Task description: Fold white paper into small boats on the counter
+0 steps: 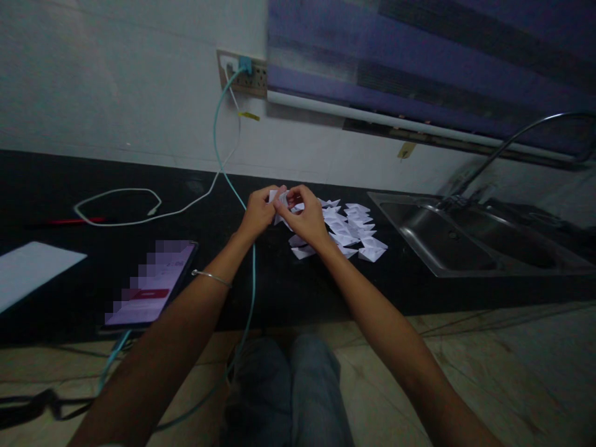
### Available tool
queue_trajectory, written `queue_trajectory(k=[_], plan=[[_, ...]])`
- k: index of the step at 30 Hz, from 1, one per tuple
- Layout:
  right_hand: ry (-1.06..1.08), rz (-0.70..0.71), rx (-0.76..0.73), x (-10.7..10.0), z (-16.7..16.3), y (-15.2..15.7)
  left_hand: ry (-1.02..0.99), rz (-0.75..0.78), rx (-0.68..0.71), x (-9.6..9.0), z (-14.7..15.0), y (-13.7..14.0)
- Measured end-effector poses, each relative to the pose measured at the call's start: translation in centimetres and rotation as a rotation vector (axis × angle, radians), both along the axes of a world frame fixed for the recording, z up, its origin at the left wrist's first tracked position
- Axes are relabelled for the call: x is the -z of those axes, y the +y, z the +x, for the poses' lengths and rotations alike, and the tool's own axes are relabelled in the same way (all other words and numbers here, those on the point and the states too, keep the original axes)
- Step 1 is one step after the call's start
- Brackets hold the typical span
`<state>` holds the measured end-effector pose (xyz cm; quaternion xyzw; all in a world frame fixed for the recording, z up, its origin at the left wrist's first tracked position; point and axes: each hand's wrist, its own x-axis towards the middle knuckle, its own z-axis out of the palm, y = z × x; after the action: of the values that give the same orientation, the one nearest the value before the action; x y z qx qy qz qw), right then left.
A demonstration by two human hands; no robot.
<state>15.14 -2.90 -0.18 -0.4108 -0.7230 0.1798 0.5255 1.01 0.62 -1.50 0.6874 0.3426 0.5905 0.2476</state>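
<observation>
A small folded piece of white paper (281, 217) is held between my two hands, above the black counter. My left hand (259, 211) grips it from the left, fingers closed round its edge. From the other side my right hand (305, 214) pinches it with thumb and fingers; part of the paper is hidden behind the fingers. Just right of and beneath my right hand lie several folded white paper boats (356, 226), grouped close together in rough rows. My right wrist covers some of them.
A phone (151, 292) lies left of my left forearm, with white paper sheets (35, 267) beyond it. A teal cable (254, 273) and a white cable (135, 222) run from the wall socket (254, 77). At right is a steel double sink (447, 236) with a curved faucet (507, 146).
</observation>
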Motion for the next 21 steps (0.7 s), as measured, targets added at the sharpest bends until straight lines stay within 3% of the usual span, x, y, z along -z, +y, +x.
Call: queue_trajectory(k=[6,14,21], plan=[[-0.057,0.148,0.063,0.2,0.2,0.1,-0.129,-0.217,0.16,0.1,0.2,0.5],[-0.1,0.209,0.08,0.6,1.0,1.0,-0.241,-0.332,0.396,0.4,-0.4,0.8],[-0.05,0.182,0.088,0.5,1.6,1.2,-0.245,-0.293,0.325,0.2,-0.1,0.9]])
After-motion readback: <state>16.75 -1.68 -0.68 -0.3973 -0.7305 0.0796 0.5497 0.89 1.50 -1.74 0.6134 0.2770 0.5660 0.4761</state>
